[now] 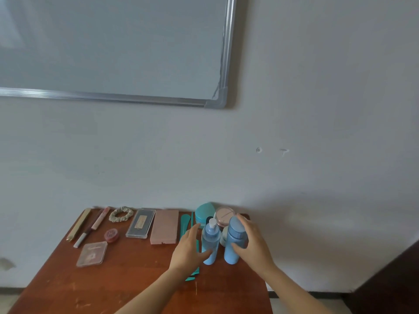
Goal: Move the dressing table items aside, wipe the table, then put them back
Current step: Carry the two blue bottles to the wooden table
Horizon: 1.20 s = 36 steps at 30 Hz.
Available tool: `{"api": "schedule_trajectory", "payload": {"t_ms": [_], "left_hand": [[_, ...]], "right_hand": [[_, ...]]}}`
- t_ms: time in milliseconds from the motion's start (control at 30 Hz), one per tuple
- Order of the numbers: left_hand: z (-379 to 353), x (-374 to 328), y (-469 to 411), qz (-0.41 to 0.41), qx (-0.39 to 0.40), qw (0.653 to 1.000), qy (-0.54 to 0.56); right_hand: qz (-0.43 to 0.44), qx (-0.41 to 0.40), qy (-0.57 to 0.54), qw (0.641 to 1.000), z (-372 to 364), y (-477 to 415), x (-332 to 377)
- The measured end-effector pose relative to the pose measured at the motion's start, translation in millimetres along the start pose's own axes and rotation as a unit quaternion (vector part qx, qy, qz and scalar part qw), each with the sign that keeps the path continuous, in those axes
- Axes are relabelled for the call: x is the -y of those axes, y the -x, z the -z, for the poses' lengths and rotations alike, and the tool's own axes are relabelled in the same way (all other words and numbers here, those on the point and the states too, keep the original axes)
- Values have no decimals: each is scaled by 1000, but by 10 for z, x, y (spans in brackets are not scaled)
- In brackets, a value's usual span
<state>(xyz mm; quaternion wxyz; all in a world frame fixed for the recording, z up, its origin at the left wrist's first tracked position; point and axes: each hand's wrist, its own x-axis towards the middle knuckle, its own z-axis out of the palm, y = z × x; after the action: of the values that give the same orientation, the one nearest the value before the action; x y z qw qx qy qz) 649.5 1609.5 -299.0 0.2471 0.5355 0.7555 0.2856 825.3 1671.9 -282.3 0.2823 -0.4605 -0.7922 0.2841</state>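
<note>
Bare forearms are spanning a reddish wooden table [113, 279], each hand holding one of two pale blue bottles that are standing near its far right corner. The left hand [189, 248] is cupping the spray bottle [210, 240], with the thumb lying across the lower front and the fingers running up its far side. The right hand [254, 243] is wrapping the taller capped bottle [234, 239], thumb across the front and fingers curling behind the cap. Both bottles are standing upright on the table, just beside each other. Any print on them is too blurred to read.

A small white jar [223, 237] is peeking out between them. A teal comb [192, 276] is lying flat under the left wrist. Behind the bottles, against the wall [317, 109], a teal jar [204, 211] and a round pink compact [224, 215] are sitting side by side.

Further left, a row of items is running along the table's back edge: a teal handle [184, 220], a pink palette [165, 226] and a dark case [140, 223] carrying a pale label whose writing cannot be made out. After these come a beige scrunchie [121, 214], a pink tube [101, 217], a dark pencil [87, 232] and a gold stick [78, 224]. Nearer the camera, a round red pot [111, 235] and a square clear compact [91, 253] are lying apart from the row.

A metal-framed whiteboard [113, 41] is hanging on the wall above.
</note>
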Motion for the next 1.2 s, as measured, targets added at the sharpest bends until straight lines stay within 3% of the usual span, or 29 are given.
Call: {"api": "schedule_trajectory", "payload": {"t_ms": [133, 333, 533, 833, 1033, 1200], "left_hand": [[109, 119, 91, 15, -10, 1000, 8], [261, 290, 157, -10, 4, 999, 31], [506, 482, 282, -80, 43, 995, 41], [541, 443, 839, -212, 112, 971, 19], [276, -28, 1259, -317, 182, 930, 30], [-185, -577, 1958, -394, 256, 883, 21]], "right_hand": [[-3, -15, 21, 1000, 50, 52, 4], [-86, -69, 27, 993, 2, 310, 217], [-155, -129, 91, 975, -238, 876, 629], [-242, -147, 132, 950, -441, 1806, 1044], [-305, -218, 158, 913, -93, 2619, 1152], [-415, -266, 207, 845, 171, 3741, 1203]]}}
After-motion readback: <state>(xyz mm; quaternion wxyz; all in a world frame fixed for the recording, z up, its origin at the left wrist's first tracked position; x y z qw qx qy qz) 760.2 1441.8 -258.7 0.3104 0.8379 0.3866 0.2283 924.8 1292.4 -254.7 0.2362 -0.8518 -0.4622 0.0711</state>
